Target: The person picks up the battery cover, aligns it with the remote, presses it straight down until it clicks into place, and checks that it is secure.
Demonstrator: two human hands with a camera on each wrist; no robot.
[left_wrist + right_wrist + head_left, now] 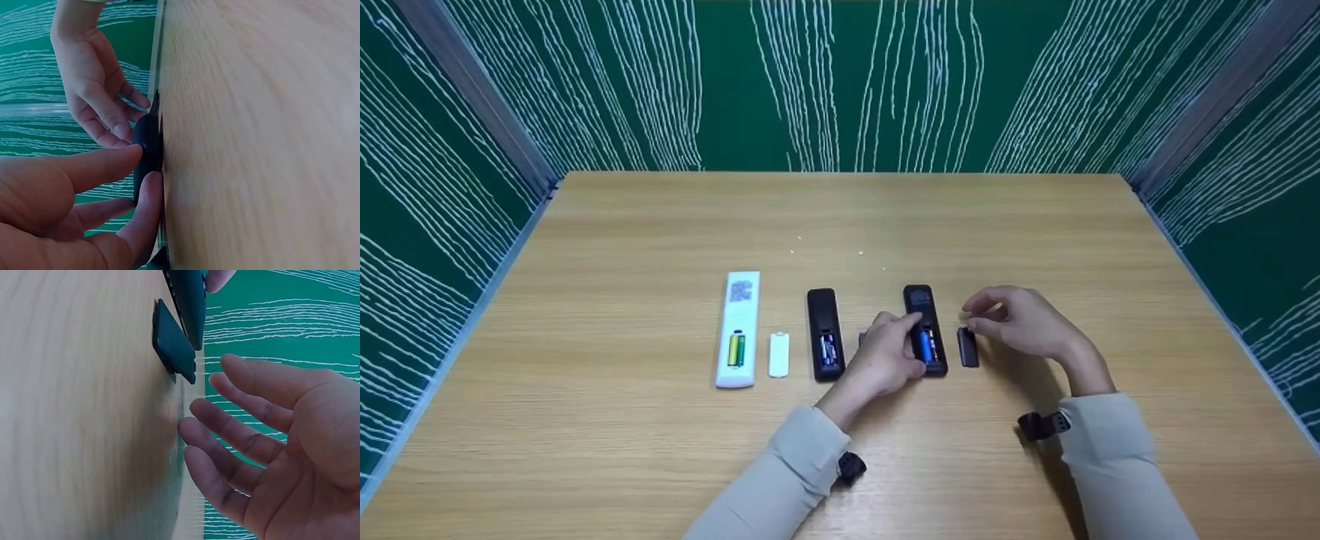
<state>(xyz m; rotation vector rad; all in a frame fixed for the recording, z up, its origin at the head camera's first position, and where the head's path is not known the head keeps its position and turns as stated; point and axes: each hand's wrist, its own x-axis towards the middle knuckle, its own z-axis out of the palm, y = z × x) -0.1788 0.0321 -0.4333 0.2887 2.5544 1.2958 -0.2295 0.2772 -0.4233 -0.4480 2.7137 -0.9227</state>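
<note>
A black remote control (917,297) lies face down with its battery bay open, a blue battery (926,346) showing inside. My left hand (883,354) holds this remote at its side and lower end. In the left wrist view, thumb and fingers grip the remote's end (146,143) close to the tabletop. Right of the remote rests its small black battery cover (969,348). Over that cover hovers my right hand (1024,322). In the right wrist view its fingers are loosely bent and hold nothing, apart from the battery cover (174,343).
To the left lie another black remote (823,311) with batteries in its bay and a white remote (742,315) with green-yellow batteries. A white battery cover (778,355) sits between them. Small white specks dot the wooden table (840,210). Green partitions (735,90) enclose its sides and back.
</note>
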